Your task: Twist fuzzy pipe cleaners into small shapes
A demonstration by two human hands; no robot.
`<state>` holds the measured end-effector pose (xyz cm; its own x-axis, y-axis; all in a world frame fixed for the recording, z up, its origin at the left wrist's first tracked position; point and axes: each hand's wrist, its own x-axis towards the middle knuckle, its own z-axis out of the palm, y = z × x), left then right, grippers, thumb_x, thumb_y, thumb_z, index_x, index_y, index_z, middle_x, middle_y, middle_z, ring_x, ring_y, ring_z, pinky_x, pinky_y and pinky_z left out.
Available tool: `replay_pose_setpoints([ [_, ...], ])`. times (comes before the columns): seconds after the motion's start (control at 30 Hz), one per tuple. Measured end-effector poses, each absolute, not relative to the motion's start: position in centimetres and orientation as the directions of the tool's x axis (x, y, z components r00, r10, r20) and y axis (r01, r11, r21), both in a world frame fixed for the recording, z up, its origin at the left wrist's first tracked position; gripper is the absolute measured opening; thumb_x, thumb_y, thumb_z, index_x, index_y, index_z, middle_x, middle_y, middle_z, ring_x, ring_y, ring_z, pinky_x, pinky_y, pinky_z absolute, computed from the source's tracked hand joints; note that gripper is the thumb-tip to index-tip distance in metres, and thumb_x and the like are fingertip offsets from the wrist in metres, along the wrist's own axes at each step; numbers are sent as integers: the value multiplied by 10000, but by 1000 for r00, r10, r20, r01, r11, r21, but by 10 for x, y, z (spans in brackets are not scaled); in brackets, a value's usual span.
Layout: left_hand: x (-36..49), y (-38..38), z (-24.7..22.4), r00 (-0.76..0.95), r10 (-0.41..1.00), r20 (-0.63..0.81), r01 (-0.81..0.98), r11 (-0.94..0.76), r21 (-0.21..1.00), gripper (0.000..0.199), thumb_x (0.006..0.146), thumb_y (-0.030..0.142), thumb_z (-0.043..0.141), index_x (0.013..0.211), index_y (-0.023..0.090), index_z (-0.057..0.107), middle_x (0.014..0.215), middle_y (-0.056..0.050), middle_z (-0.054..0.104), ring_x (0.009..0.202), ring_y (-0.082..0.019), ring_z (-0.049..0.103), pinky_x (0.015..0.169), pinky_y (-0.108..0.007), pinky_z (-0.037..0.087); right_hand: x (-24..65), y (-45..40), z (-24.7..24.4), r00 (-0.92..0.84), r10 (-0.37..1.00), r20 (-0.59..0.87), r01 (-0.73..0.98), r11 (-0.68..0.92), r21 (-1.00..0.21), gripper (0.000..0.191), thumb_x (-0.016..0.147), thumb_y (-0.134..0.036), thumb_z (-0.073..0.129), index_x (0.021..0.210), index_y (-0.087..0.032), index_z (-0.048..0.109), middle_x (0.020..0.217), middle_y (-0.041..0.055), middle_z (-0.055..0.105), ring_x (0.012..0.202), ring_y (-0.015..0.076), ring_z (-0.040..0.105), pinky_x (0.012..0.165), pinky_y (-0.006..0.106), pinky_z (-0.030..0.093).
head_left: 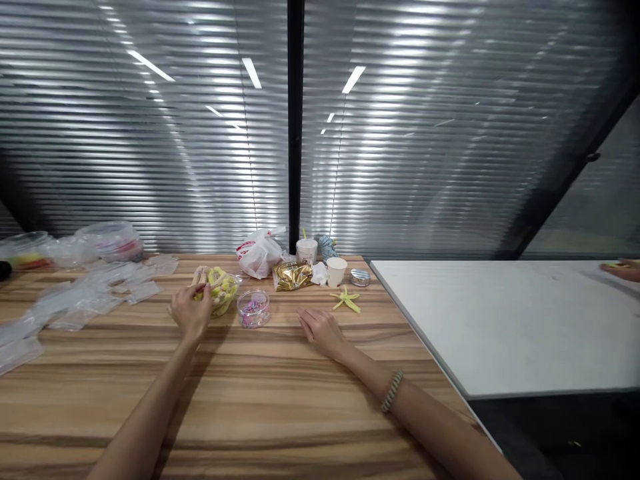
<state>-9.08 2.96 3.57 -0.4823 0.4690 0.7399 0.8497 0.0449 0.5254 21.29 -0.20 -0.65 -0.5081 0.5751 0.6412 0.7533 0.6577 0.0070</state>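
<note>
My left hand reaches to the left side of a clear bowl filled with yellow and pale, fuzzy-looking pieces. Its fingers are curled together at those pieces; what they grip is too small to make out. Just right of the bowl stands a round clear tub with small pink and purple bits inside. My right hand rests on the table with fingers stretched out to the left, holding nothing. Beyond it lies a yellow star-shaped piece with several thin arms.
Clear plastic bags spread over the left of the wooden table. At the back are a white carrier bag, a gold packet, paper cups and a round tin. Another person's hand shows above the white table.
</note>
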Motion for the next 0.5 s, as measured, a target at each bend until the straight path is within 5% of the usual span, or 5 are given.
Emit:
replay_pose_setpoints([
  [0.3, -80, 27, 36, -439, 391, 809, 879, -1, 477, 275, 802, 341, 468, 879, 158, 660, 838, -95, 624, 838, -230, 531, 791, -353, 381, 213, -4, -3, -520, 613, 595, 765, 645, 4, 302, 894, -222, 330, 1096, -171, 549, 933, 62, 616, 850, 116, 569, 760, 231, 437],
  [0.5, -61, 23, 34, -244, 450, 859, 929, -147, 340, 268, 822, 324, 450, 880, 149, 644, 888, -103, 610, 896, -231, 511, 835, -358, 346, 215, -4, -5, -520, 628, 579, 776, 631, 11, 289, 879, -206, 356, 1089, -171, 551, 971, 64, 608, 870, 121, 563, 783, 234, 427],
])
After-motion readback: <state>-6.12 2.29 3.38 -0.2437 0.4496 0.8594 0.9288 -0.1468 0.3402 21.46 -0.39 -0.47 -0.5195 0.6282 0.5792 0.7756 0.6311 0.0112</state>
